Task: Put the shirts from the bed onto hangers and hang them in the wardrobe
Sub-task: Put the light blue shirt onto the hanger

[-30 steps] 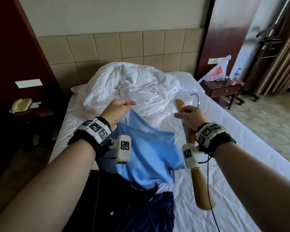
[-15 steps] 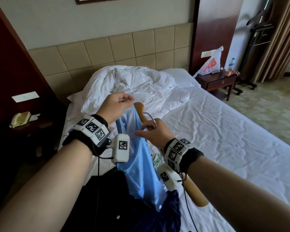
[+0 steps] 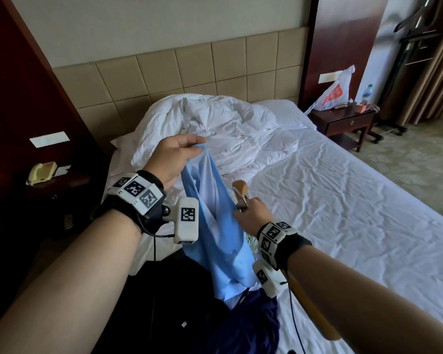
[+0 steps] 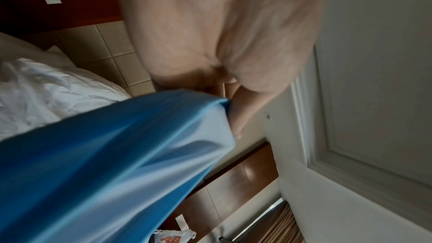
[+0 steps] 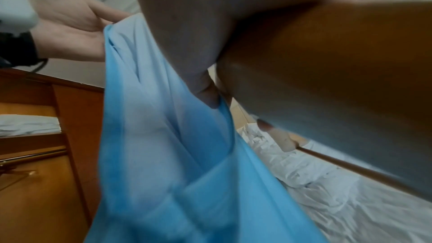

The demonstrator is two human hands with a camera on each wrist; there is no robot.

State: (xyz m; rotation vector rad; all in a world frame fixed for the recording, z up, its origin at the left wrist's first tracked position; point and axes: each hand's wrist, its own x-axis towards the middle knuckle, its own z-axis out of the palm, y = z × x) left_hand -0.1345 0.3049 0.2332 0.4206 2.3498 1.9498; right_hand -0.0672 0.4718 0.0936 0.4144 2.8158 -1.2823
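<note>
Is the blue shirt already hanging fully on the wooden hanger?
No, the left hand pinches the blue shirt up, while the wooden hanger is beside it in the right hand.

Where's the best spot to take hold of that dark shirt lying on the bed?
Judging by its crumpled pose, pinch the dark shirt at a raised fold near its upper edge, coming from above on the left; the blue shirt drapes over its right part.
</note>
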